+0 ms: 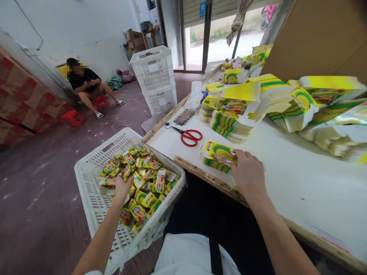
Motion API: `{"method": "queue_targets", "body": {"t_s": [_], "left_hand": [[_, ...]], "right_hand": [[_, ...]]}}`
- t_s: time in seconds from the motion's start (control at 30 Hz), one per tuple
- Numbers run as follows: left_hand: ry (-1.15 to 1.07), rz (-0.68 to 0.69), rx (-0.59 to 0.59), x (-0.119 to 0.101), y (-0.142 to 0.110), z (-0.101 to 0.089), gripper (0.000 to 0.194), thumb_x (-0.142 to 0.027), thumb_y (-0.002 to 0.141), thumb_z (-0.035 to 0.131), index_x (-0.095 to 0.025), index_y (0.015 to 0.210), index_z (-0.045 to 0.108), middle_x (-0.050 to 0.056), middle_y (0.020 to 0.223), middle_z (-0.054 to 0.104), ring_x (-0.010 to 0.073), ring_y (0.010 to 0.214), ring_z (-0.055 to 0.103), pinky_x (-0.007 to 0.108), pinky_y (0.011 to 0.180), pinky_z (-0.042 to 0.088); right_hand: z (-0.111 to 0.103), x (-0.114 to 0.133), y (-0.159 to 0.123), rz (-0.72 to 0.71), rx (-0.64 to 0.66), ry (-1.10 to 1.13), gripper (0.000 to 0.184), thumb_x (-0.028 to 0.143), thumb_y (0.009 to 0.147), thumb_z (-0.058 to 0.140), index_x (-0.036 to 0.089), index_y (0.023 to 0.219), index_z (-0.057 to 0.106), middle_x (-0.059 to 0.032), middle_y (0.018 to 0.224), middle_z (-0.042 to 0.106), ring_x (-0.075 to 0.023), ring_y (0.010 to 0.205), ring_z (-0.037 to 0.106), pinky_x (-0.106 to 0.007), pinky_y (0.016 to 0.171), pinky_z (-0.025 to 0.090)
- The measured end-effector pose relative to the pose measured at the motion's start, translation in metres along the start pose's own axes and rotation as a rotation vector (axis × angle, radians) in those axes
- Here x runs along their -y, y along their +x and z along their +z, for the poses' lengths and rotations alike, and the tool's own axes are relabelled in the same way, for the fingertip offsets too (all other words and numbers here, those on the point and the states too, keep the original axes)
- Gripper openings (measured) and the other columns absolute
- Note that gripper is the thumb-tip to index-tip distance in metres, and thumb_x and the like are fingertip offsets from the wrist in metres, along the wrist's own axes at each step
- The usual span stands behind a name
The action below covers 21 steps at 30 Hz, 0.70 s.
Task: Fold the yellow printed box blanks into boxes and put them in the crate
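Note:
My left hand (124,188) reaches into a white plastic crate (86,179), with its thumb and fingers apart over a heap of small yellow-green boxes (139,212). Some of its fingertips are hidden among them. On the white tabletop, my right hand (249,173) grips the right end of a small stack of flat yellow-green cartons (218,152), thumb and fingers closed at its edge. How many cartons it pinches I cannot tell. Red-handled scissors (190,137) lie just beyond the stack.
Larger stacks of flat cartons (233,126) cover the table's far side, beside a big cardboard box (318,42). A wooden strip (206,175) edges the table. White crates (155,80) stand stacked on the floor. A person (88,84) sits near the left wall by red stools (73,117).

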State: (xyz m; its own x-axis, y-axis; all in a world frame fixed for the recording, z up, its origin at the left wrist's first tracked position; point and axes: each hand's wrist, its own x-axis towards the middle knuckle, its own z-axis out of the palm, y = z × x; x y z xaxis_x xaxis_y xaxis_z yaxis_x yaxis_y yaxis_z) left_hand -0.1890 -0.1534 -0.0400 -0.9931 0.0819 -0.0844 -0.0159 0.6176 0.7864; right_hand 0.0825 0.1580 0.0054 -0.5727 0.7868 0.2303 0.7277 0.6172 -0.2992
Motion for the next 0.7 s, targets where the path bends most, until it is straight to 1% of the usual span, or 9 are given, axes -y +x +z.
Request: {"method": "queue_targets", "body": {"t_s": [0.07,0.13,0.3,0.4,0.47,0.53,0.6,0.67,0.7], "left_hand": [[-0.050,0.037,0.053,-0.007,-0.007,0.012,0.023,-0.030,0.090,0.061,-0.014,0.106,0.059,0.006,0.103,0.062,0.0181,0.085,0.062,0.036,0.075,0.054],[-0.121,0.090,0.153,-0.019,-0.018,0.028,0.022,-0.029,0.086,0.065,-0.013,0.100,0.060,0.005,0.099,0.063,0.0177,0.083,0.062,0.036,0.076,0.053],[-0.326,0.247,0.533,-0.060,-0.071,0.069,0.030,-0.036,0.071,0.076,-0.016,0.090,0.065,0.004,0.082,0.068,0.0179,0.075,0.062,0.032,0.075,0.049],[-0.453,0.299,0.783,-0.081,-0.111,0.083,0.036,-0.041,0.066,0.080,-0.016,0.090,0.068,0.006,0.082,0.071,0.0194,0.076,0.064,0.033,0.075,0.049],[-0.560,0.304,0.916,-0.093,-0.134,0.091,0.050,-0.046,0.061,0.082,-0.017,0.099,0.068,0.009,0.091,0.071,0.0224,0.081,0.066,0.034,0.074,0.051],[-0.721,0.284,0.974,-0.104,-0.152,0.099,0.067,-0.058,0.057,0.081,-0.020,0.110,0.063,0.012,0.107,0.069,0.0270,0.095,0.065,0.037,0.078,0.052],[-0.891,0.252,0.964,-0.116,-0.166,0.106,0.074,-0.074,0.062,0.067,-0.021,0.113,0.061,0.012,0.115,0.065,0.0295,0.106,0.061,0.039,0.083,0.052],[-1.087,0.156,0.924,-0.128,-0.176,0.110,0.070,-0.077,0.069,0.055,-0.019,0.107,0.064,0.011,0.107,0.067,0.0295,0.105,0.061,0.039,0.084,0.051],[-1.180,0.086,0.894,-0.133,-0.179,0.111,0.065,-0.074,0.071,0.054,-0.017,0.101,0.065,0.010,0.099,0.068,0.0288,0.099,0.063,0.039,0.082,0.052]], "right_hand": [[0.001,0.000,0.001,0.022,-0.021,0.038,0.026,0.014,0.083,0.056,0.012,0.109,0.058,-0.0177,0.095,0.064,-0.0356,0.088,0.060,-0.045,0.075,0.045],[0.005,-0.001,0.003,0.054,-0.051,0.092,0.029,0.013,0.079,0.058,0.012,0.108,0.058,-0.0176,0.093,0.062,-0.0358,0.085,0.059,-0.044,0.072,0.045],[0.010,-0.005,0.009,0.072,-0.115,0.216,0.037,0.011,0.071,0.060,0.016,0.107,0.054,-0.0130,0.093,0.061,-0.0288,0.080,0.060,-0.039,0.070,0.047],[0.001,-0.006,0.007,0.078,-0.166,0.319,0.040,0.010,0.069,0.058,0.017,0.108,0.049,-0.0094,0.089,0.062,-0.0249,0.076,0.061,-0.038,0.070,0.050],[-0.008,-0.002,-0.003,0.081,-0.194,0.534,0.042,0.013,0.069,0.059,0.019,0.109,0.047,-0.0064,0.086,0.063,-0.0225,0.072,0.062,-0.038,0.068,0.052],[-0.015,0.008,-0.021,0.037,-0.167,0.835,0.043,0.019,0.069,0.062,0.021,0.109,0.045,-0.0034,0.083,0.063,-0.0205,0.068,0.062,-0.037,0.066,0.054],[-0.016,0.024,-0.044,-0.045,-0.054,1.071,0.042,0.021,0.070,0.064,0.023,0.108,0.046,-0.0014,0.080,0.064,-0.0190,0.068,0.062,-0.034,0.065,0.054],[-0.011,0.041,-0.070,-0.058,0.073,1.231,0.037,0.021,0.073,0.064,0.023,0.106,0.050,-0.0002,0.077,0.063,-0.0175,0.067,0.062,-0.031,0.063,0.055],[-0.007,0.049,-0.081,-0.021,0.076,1.283,0.032,0.020,0.074,0.064,0.023,0.104,0.052,0.0003,0.075,0.062,-0.0164,0.065,0.062,-0.029,0.060,0.054]]}}
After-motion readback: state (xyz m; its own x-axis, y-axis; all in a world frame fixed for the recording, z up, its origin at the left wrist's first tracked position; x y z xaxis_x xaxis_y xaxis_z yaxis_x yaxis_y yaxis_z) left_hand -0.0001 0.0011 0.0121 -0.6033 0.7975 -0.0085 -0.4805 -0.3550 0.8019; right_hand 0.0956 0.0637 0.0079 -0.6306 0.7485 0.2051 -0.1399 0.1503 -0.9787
